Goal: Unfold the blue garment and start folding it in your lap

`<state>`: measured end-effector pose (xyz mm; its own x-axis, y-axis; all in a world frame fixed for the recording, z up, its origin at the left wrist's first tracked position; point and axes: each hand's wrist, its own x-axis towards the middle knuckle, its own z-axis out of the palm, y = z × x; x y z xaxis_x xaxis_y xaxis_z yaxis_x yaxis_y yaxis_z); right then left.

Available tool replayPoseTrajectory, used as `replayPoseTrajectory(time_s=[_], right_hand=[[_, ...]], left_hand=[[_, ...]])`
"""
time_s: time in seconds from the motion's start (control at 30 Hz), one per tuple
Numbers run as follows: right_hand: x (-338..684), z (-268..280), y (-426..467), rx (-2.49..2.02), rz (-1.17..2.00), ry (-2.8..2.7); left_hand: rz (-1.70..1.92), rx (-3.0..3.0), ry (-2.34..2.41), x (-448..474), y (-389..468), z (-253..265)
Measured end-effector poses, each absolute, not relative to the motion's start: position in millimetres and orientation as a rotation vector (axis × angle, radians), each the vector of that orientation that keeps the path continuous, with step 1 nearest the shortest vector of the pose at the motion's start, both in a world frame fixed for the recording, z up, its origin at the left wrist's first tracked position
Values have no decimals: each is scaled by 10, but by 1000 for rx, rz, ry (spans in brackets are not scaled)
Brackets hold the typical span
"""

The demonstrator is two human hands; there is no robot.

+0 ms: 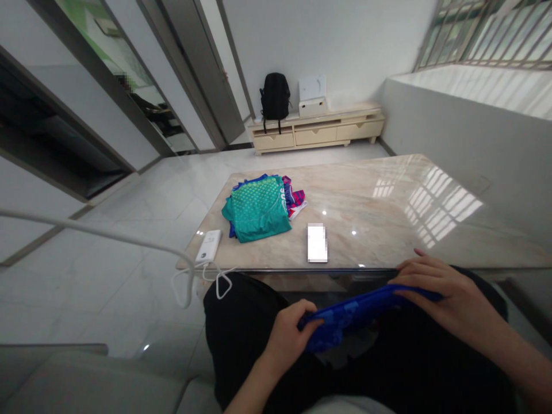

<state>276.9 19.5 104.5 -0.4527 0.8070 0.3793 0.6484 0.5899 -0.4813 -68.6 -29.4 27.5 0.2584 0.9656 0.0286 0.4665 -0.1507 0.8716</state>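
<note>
A blue patterned piece of clothing (pixel 353 313) stretches between my hands above my lap. My left hand (pixel 290 330) pinches its left end between thumb and fingers. At the other end, my right hand (pixel 435 287) grips the upper edge, with the thumb underneath and the fingers on top. The cloth slants up toward the right, and its lower part hangs over my dark trousers. Beyond it on the marble-topped table (pixel 366 190) lies a stack of clothes, with a green shirt (pixel 261 210) on top and blue and red-checked fabric (pixel 294 196) showing at its edges.
A bright, blurred-out rectangular device (pixel 317 242) lies near the table's front edge. To the left, a white power bank (pixel 209 247) has a white cable (pixel 222 282) dangling over the edge. A low cabinet (pixel 317 135) with a black backpack (pixel 275 96) stands at the far wall.
</note>
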Motion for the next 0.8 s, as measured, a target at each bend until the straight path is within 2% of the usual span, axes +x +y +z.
replayPoseTrajectory(time_s=[0.1, 0.43, 0.8], right_hand=[[2833, 1121, 183, -1147, 238, -2297], [2975, 1149, 150, -1155, 162, -2230], [3197, 1318, 224, -1234, 507, -2204]], left_hand=[[772, 1854, 1307, -726, -273, 337], [768, 2051, 1281, -1007, -178, 635], [920, 2183, 1222, -1243, 37, 1350]])
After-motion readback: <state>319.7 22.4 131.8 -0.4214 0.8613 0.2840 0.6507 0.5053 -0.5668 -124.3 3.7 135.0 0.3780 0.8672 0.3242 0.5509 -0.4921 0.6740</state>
